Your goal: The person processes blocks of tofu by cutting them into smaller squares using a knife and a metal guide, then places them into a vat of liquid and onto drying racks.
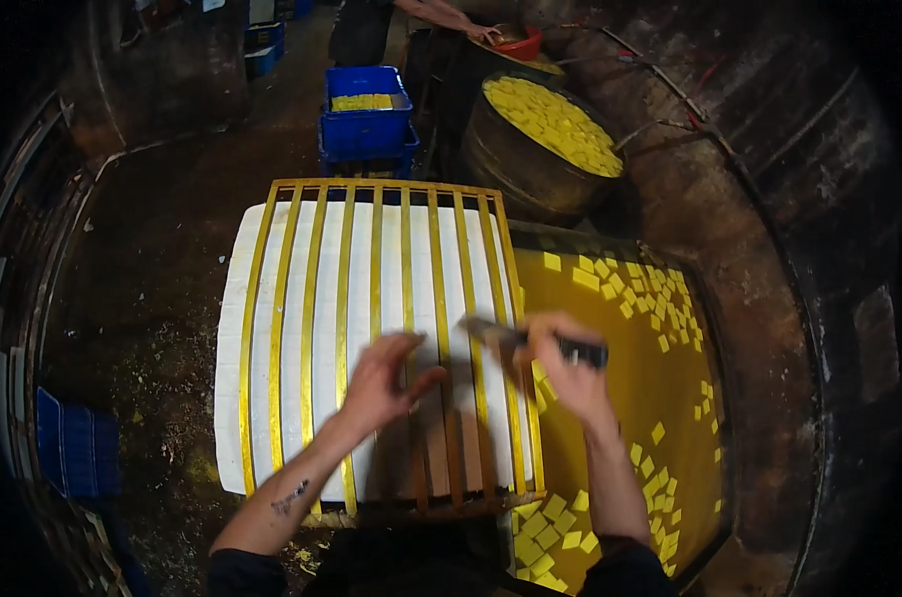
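A broad white slab (234,328), perhaps tofu, lies flat in front of me. Over it rests a slatted wooden frame (376,259) with long yellow-stained slats. My right hand (567,373) grips a knife (491,332) by its dark handle, blade pointing left above the frame's right side; motion blurs it a little. To its left, my left hand (379,383) hovers over the middle slats, thumb and forefinger apart, holding nothing that I can see. Whether its fingertips touch the slats I cannot tell. Shadows from both arms fall across the near part of the slab.
Right of the frame is a vat of yellow-brown liquid (600,398) with many yellow square pieces (545,532) in it. Beyond stand a drum (510,169) heaped with yellow pieces and stacked blue crates (366,129). Another person's hand (483,32) reaches a red bowl (520,45).
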{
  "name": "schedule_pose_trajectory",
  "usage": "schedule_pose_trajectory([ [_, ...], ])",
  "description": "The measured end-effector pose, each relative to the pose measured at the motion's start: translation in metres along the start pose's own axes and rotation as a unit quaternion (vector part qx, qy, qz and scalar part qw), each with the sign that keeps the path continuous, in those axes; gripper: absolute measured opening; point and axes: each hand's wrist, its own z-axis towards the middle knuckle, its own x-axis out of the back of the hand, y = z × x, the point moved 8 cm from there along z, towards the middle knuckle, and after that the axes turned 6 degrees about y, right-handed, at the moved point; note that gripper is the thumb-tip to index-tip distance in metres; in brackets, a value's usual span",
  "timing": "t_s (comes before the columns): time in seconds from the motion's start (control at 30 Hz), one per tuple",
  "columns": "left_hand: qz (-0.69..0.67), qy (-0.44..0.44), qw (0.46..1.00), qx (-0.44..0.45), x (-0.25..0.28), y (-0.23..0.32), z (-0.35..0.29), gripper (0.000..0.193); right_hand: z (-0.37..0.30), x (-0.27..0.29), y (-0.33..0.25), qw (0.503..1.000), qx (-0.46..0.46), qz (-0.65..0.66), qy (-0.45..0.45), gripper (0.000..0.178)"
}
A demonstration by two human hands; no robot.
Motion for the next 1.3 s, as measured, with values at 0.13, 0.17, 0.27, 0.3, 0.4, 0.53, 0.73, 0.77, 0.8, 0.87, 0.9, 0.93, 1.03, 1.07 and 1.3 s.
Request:
schedule_pose_trajectory([
  [0.13, 0.287, -0.114, 0.951, -0.004, 0.000, -0.047, 0.026, 0.084, 0.140, 0.005, 0.044, 0.990, 0.100, -0.039, 0.090, 0.017],
  [0.17, 0.302, -0.115, 0.946, -0.016, -0.001, -0.053, 0.023, 0.087, 0.167, -0.002, 0.060, 0.991, 0.087, -0.059, 0.078, 0.019],
  [0.27, 0.311, -0.124, 0.942, 0.007, 0.002, -0.060, 0.019, 0.093, 0.215, -0.036, 0.061, 0.980, 0.146, -0.115, 0.072, 0.018],
  [0.3, 0.310, -0.123, 0.943, 0.009, 0.004, -0.058, 0.019, 0.093, 0.227, -0.043, 0.069, 0.981, 0.145, -0.113, 0.068, 0.018],
  [0.4, 0.310, -0.123, 0.943, 0.007, 0.000, -0.050, 0.024, 0.094, 0.239, -0.043, 0.088, 0.971, 0.122, -0.203, 0.038, 0.020],
  [0.53, 0.337, -0.122, 0.934, 0.009, 0.001, -0.057, 0.019, 0.095, 0.180, -0.037, 0.073, 0.968, 0.080, -0.234, -0.039, 0.024],
  [0.73, 0.344, -0.133, 0.929, 0.026, 0.002, -0.068, 0.018, 0.099, -0.071, 0.003, 0.049, 0.986, -0.080, -0.081, -0.125, 0.010],
  [0.77, 0.346, -0.129, 0.929, 0.024, 0.001, -0.065, 0.020, 0.100, -0.103, 0.013, 0.039, 0.979, -0.110, -0.100, -0.139, 0.009],
  [0.8, 0.340, -0.128, 0.931, 0.020, -0.002, -0.062, 0.021, 0.100, -0.123, 0.020, 0.029, 0.971, -0.142, -0.115, -0.153, 0.008],
  [0.87, 0.322, -0.110, 0.940, 0.016, 0.001, -0.058, 0.021, 0.096, -0.135, 0.021, 0.027, 0.947, -0.194, -0.159, -0.201, 0.008],
  [0.9, 0.322, -0.108, 0.941, 0.013, 0.002, -0.058, 0.022, 0.096, -0.142, 0.018, 0.032, 0.916, -0.244, -0.201, -0.246, 0.008],
  [0.93, 0.314, -0.105, 0.944, 0.011, 0.003, -0.059, 0.021, 0.096, -0.134, 0.015, 0.030, 0.917, -0.241, -0.201, -0.245, 0.008],
  [1.03, 0.314, -0.113, 0.942, 0.020, 0.005, -0.063, 0.017, 0.096, -0.045, 0.011, -0.003, 0.995, -0.033, -0.057, -0.070, 0.009],
  [1.07, 0.320, -0.131, 0.938, 0.033, 0.009, -0.069, 0.015, 0.096, -0.007, 0.003, -0.011, 0.997, 0.030, -0.070, -0.010, 0.014],
  [1.3, 0.251, -0.084, 0.964, -0.015, 0.013, -0.052, 0.023, 0.089, 0.210, -0.077, 0.034, 0.975, 0.179, -0.127, 0.039, 0.017],
])
